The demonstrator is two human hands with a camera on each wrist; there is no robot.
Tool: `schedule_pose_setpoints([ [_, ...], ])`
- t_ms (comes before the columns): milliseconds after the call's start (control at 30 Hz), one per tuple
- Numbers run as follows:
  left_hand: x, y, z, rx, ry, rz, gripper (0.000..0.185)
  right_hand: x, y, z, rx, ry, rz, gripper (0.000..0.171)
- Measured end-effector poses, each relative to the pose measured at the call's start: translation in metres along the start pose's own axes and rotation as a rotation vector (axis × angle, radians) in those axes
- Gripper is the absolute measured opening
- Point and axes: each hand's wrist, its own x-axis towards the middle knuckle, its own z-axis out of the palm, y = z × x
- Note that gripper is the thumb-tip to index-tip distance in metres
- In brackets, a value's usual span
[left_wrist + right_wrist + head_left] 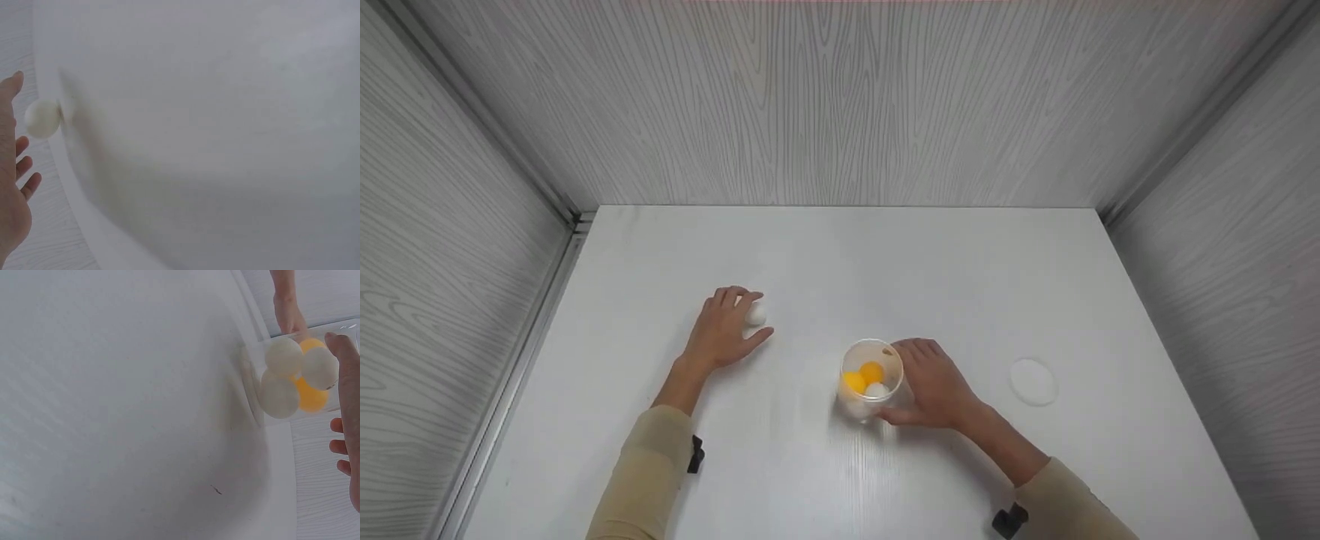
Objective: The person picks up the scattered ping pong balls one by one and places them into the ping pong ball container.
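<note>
Fingers of the left hand [722,330] curl round a white ball [756,313], left of the cup [871,379]; the right hand [934,386] grips that cup, balls inside.

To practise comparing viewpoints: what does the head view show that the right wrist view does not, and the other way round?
Only the head view shows the whole table, the left hand curled over a white ball, and a round lid lying apart to the right. Only the right wrist view shows the cup's contents from the side: three white balls and two orange ones stacked behind the clear wall. Both show the right hand holding the cup, and orange and white balls inside it.
</note>
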Motion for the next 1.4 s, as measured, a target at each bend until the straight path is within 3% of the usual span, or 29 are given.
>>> schedule_pose_setpoints([
  [333,0.001,-0.002,0.008,-0.044,0.019,-0.017,0.055,-0.001,0.000,0.001,0.000,0.016,-0.016,0.086],
  [533,0.001,-0.004,0.010,-0.022,0.030,-0.019,0.051,-0.001,-0.001,-0.001,0.000,0.009,-0.007,0.085],
  [1400,-0.005,-0.008,0.016,-0.113,0.003,-0.045,0.044,0.000,-0.001,-0.001,-0.022,0.021,-0.030,0.085],
])
